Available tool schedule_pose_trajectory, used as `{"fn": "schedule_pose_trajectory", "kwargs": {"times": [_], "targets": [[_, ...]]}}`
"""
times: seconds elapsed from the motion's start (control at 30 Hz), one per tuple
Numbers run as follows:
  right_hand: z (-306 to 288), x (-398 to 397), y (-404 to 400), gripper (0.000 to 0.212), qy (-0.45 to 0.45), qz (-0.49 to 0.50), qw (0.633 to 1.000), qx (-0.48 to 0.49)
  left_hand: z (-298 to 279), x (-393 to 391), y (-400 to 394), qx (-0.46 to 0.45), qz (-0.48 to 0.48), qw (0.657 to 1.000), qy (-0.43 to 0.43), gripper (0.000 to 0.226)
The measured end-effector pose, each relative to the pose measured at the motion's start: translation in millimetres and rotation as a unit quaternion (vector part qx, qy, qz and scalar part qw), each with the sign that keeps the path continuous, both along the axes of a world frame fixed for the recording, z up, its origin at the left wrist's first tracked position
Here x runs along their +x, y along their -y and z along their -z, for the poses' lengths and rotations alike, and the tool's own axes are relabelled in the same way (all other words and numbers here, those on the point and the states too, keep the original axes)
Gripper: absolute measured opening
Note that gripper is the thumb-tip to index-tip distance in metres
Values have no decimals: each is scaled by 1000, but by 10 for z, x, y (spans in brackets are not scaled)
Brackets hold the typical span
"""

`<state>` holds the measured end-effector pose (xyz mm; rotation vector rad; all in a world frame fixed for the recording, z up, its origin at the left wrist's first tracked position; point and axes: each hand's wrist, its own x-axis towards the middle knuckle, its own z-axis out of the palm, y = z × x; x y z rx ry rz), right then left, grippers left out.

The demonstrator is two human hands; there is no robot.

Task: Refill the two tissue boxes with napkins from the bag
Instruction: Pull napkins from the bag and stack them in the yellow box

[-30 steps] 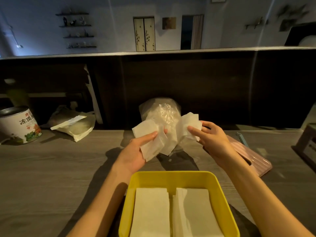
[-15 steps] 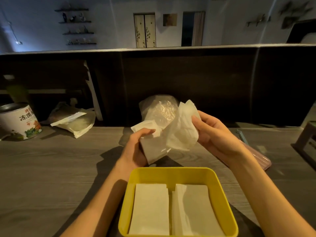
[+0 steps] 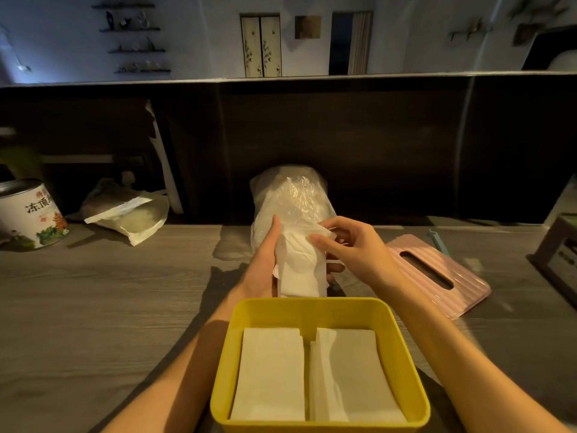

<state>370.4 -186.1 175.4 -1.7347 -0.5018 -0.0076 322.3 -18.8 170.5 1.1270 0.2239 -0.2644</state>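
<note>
A yellow tissue box (image 3: 315, 310) stands open at the table's near edge with two stacks of white napkins (image 3: 271, 373) side by side inside. Just beyond it my left hand (image 3: 265, 260) and my right hand (image 3: 352, 248) hold a folded bunch of white napkins (image 3: 299, 270) between them; the left grips it from the left side, the right pinches its upper edge. Behind the hands stands the clear plastic bag (image 3: 293, 195) of napkins. A pink ribbed lid with a slot (image 3: 437, 270) lies flat on the table to the right.
A printed tin can (image 3: 29, 214) stands at the far left. Next to it lies a crumpled plastic bag (image 3: 128, 214). A dark wooden partition (image 3: 343, 145) rises along the table's far edge. A brown box (image 3: 559, 254) sits at the right edge.
The two hands were apart with the napkins spread between them; they have come together, folding the napkins into one bunch and lowering it toward the yellow box.
</note>
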Motion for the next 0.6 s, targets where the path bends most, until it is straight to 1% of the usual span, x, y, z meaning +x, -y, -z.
{"fn": "schedule_pose_trajectory", "kwargs": {"times": [0.07, 0.1, 0.23, 0.33, 0.4, 0.47, 0.5, 0.6], "targets": [[11, -8, -10, 17, 11, 0, 1000, -1, -15, -33, 1, 10, 41, 999, 24, 85], [7, -18, -13, 16, 14, -3, 1000, 4, -11, -40, -10, 21, 53, 998, 28, 82], [-31, -43, 9, 17, 8, 12, 1000, 21, -40, -99, -4, 74, 99, 992, 27, 54], [-26, -22, 34, 11, 3, 24, 1000, 2, -39, -98, -10, 98, 114, 988, 28, 45], [-18, -13, 31, 10, -1, 38, 999, 8, -26, -75, -20, 120, 116, 985, 34, 37], [-20, 5, 33, 11, 5, 66, 997, 27, -15, -75, -28, 140, 122, 982, 35, 42], [-23, 19, 40, 12, 11, 84, 995, 43, -7, -72, -37, 135, 126, 982, 28, 45], [-72, 46, 102, 15, 20, 152, 981, 118, 9, -37, -18, 82, 126, 989, 12, 54]]}}
